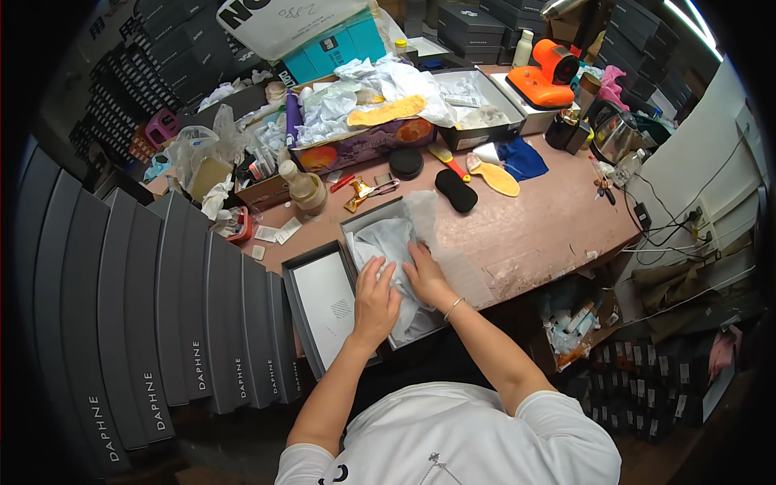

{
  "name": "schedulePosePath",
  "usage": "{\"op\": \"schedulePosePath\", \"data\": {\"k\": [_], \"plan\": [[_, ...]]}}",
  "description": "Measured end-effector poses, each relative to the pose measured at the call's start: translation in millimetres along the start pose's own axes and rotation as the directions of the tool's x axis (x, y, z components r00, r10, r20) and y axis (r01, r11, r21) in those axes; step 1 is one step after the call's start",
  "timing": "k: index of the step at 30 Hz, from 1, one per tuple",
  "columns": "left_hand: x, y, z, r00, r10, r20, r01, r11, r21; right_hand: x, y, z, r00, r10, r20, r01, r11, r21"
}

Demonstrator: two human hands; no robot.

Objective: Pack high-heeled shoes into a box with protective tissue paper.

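Observation:
A dark grey box (373, 215) lies near the front edge of the table, lined with thin white tissue paper (383, 240). Fingers slightly spread, my left hand (377, 301) presses on the paper over the near left part of the box. My right hand (428, 276) lies beside it, fingers stretched over the paper at the right side. Neither hand grips a thing that I can see; what lies under the paper is hidden. A translucent sheet spills over the box's right edge. Left of the box rests its lid (322, 303), white inside facing up.
Tall stacks of grey boxes (174, 299) crowd the left. Behind my hands are a purple carton (356, 153) of crumpled paper, a black brush (456, 191), a yellow insole (495, 179), a pump bottle (305, 190) and an orange device (543, 78). Cables (671, 230) hang at right.

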State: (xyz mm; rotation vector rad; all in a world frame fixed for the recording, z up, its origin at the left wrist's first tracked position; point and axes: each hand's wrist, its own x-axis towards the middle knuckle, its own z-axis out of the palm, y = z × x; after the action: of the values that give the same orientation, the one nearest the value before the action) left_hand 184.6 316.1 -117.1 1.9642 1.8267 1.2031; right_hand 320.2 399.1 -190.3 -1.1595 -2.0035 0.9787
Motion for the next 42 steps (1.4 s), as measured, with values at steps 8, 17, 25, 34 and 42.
{"op": "schedulePosePath", "data": {"k": [8, 17, 25, 34, 42], "plan": [[10.6, -25.4, 39.9, 0.816, -0.139, 0.561, -0.155, 0.883, 0.443, -81.9, -71.1, -143.8, 0.773, 0.319, 0.548, -0.181, 0.939, -0.291], [-57.9, -24.8, -6.6, 0.938, -0.254, -0.235, 0.258, 0.966, -0.012, -73.8, -57.5, -65.4, 0.805, -0.246, 0.540, 0.521, 0.728, -0.446], [-110.6, -58.7, 3.8, 0.824, -0.548, 0.142, 0.506, 0.826, 0.248, -2.9, -82.6, -69.2, 0.906, -0.385, 0.177, 0.423, 0.789, -0.446], [-49.6, 80.0, -121.0, 0.814, -0.475, 0.334, 0.440, 0.129, -0.889, -14.6, -66.7, -94.7, 0.982, -0.010, 0.191, -0.035, 0.973, 0.227], [-61.8, -1.5, 0.8, 0.904, -0.426, 0.043, 0.419, 0.862, -0.286, -23.2, 0.7, -107.1, 0.897, 0.413, 0.156, -0.407, 0.911, -0.069]]}}
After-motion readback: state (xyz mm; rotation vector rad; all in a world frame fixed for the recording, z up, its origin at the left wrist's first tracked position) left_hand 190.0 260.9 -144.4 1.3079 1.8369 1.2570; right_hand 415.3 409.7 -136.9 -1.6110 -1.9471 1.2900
